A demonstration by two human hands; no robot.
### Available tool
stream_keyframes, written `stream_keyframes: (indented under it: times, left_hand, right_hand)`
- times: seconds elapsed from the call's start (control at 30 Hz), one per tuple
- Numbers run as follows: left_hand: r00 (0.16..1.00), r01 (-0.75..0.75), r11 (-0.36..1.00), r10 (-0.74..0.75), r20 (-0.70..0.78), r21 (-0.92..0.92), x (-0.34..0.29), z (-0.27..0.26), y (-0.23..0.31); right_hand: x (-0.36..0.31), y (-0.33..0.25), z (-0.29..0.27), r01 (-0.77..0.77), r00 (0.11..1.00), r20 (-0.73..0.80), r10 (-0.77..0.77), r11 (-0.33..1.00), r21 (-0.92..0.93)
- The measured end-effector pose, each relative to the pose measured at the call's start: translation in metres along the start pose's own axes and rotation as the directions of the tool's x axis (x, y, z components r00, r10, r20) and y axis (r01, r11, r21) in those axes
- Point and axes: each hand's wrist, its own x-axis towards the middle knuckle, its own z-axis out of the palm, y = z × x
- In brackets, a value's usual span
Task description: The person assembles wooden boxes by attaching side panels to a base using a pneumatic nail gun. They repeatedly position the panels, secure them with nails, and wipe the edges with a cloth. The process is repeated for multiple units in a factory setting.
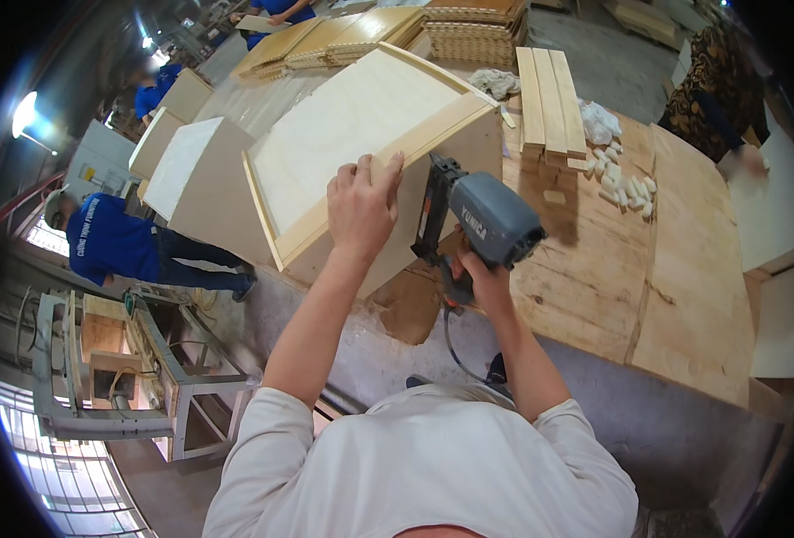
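A pale wooden cabinet box (pixel 348 134) with a raised rim of strips stands on the worktable before me. My left hand (pixel 361 206) rests on its near rim strip, fingers stretched over the wood and holding nothing. In my right hand (pixel 485 280) is a grey and black pneumatic nail gun (pixel 496 220), gripped by its handle. The gun's nose is close to the near right corner of the box; whether it touches cannot be made out. A hose (pixel 455 345) hangs down from the handle.
The plywood worktable (pixel 585 278) carries stacked wood strips (pixel 549 103) and scattered white pieces (pixel 625 184) on the right. Another box (pixel 202 179) stands to the left. A person in blue (pixel 115 238) is at far left; another person's hand (pixel 745 163) is at right. A metal-framed machine (pixel 137 368) stands lower left.
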Motion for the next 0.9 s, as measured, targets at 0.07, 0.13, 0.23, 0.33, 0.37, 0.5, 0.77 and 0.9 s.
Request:
stream_keyframes:
  times: [0.07, 0.13, 0.23, 0.33, 0.37, 0.5, 0.77, 0.9]
  left_hand:
    - [1.0, 0.02, 1.0, -0.02, 0.021, -0.016, 0.007, 0.003, 0.004]
    - [0.996, 0.061, 0.998, -0.059, 0.063, -0.034, 0.01, 0.005, -0.001]
    - [0.994, 0.085, 0.996, -0.082, 0.079, -0.039, 0.011, 0.004, -0.004]
    - [0.996, 0.077, 0.995, -0.079, 0.031, 0.065, -0.017, -0.013, -0.021]
    - [0.994, 0.09, 0.992, -0.096, 0.06, 0.086, -0.03, -0.018, -0.032]
    - [0.977, 0.154, 0.985, -0.141, 0.162, -0.07, -0.049, -0.033, -0.045]
    - [0.99, 0.1, 0.995, -0.099, 0.098, -0.005, -0.05, -0.037, -0.043]
    - [0.992, 0.106, 0.994, -0.106, 0.063, 0.012, -0.049, -0.034, -0.039]
  right_hand:
    - [0.007, 0.005, -0.003, 0.055, 0.998, -0.006, -0.055, 0.998, -0.041]
    - [0.009, -0.004, 0.006, 0.045, 0.999, -0.026, -0.047, 0.998, -0.043]
    - [0.002, -0.01, 0.011, 0.035, 0.999, 0.018, -0.035, 0.999, -0.015]
    - [-0.016, -0.005, 0.015, 0.026, 0.999, 0.037, -0.023, 0.996, -0.091]
    - [-0.018, 0.0, 0.015, -0.002, 0.998, 0.055, 0.007, 0.995, -0.101]
    - [-0.032, 0.015, 0.023, -0.086, 0.989, 0.111, 0.093, 0.994, -0.065]
    - [-0.03, 0.034, 0.026, -0.057, 0.984, 0.167, 0.062, 0.998, -0.034]
    - [-0.028, 0.037, 0.029, -0.053, 0.985, 0.158, 0.066, 0.995, -0.085]
